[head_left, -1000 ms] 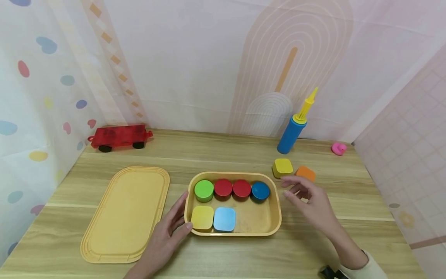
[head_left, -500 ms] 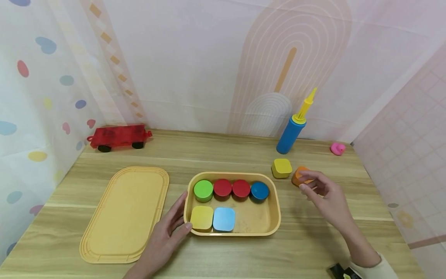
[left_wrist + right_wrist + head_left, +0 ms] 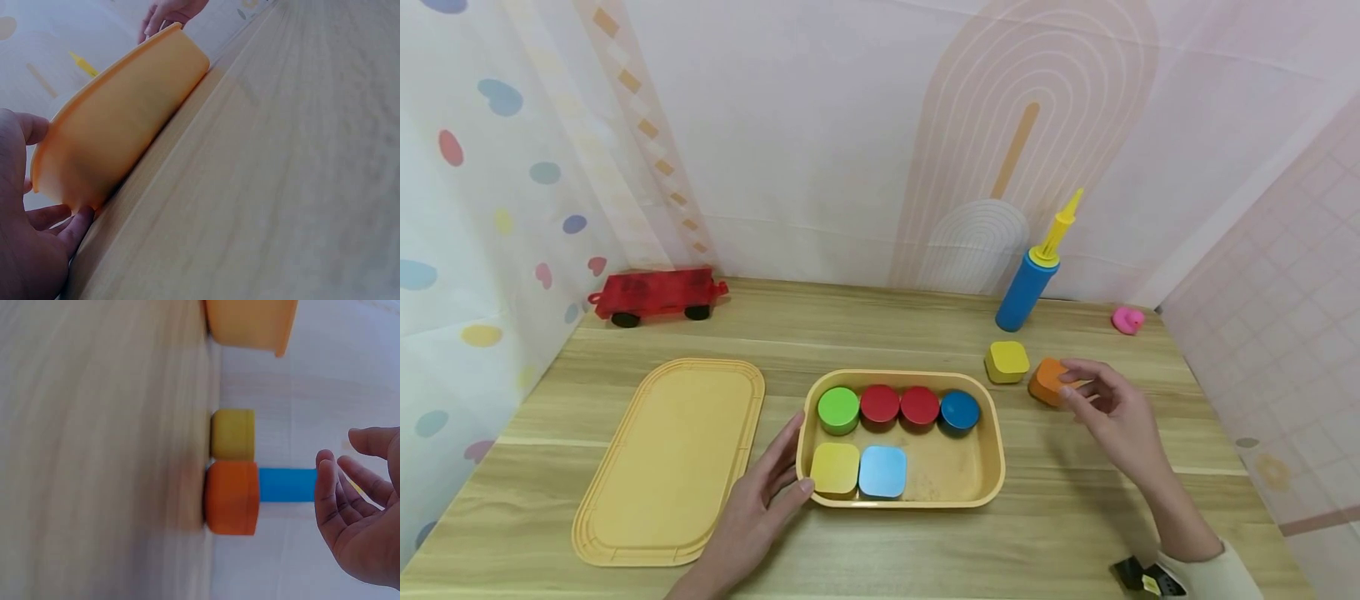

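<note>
A yellow-orange plastic box (image 3: 936, 467) stands on the table in the head view. Along its far side sit a green, two red and a blue round piece; a yellow square block (image 3: 835, 468) and a light-blue square block (image 3: 883, 472) sit near its front. My left hand (image 3: 758, 508) holds the box's left end, thumb at the front corner; the left wrist view shows its fingers low on the wall. My right hand (image 3: 1116, 421) hovers over an orange block (image 3: 1049, 382) with fingers loosely bent and apart from it, as the right wrist view shows. Beside it stands a yellow block (image 3: 1007, 362).
A flat yellow lid (image 3: 670, 462) lies left of the box. At the back are a red toy wagon (image 3: 658, 294), a blue hand pump (image 3: 1027, 292) with a yellow nozzle, and a pink toy duck (image 3: 1127, 320). Curtains rise behind the table.
My right hand has moved right from beside the box's right end and the yellow block to above the orange block. The left hand and the box have stayed put.
</note>
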A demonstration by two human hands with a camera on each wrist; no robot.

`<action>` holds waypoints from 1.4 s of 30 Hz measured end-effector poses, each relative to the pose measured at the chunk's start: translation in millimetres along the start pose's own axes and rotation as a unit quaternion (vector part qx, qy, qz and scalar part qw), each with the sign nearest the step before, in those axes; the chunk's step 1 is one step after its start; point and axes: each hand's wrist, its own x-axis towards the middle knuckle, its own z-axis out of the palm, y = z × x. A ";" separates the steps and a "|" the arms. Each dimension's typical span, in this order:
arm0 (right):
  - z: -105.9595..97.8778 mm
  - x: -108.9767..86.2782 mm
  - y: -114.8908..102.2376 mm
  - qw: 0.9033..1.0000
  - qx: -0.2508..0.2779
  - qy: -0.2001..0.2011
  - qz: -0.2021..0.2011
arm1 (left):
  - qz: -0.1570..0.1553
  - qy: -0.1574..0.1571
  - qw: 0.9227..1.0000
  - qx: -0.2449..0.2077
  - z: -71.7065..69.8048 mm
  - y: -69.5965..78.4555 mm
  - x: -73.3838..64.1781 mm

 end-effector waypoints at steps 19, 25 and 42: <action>-11.5 10.9 34.1 0.997 -0.073 -0.010 0.027 | 0.004 0.000 1.000 -0.002 0.9 -0.7 0.8; -14.0 13.8 43.3 0.994 -0.093 -0.043 0.035 | 0.008 0.000 1.000 -0.002 1.1 0.0 1.1; -10.6 19.9 51.6 0.985 -0.110 -0.112 0.075 | 0.021 0.001 1.000 -0.005 0.1 -0.5 0.6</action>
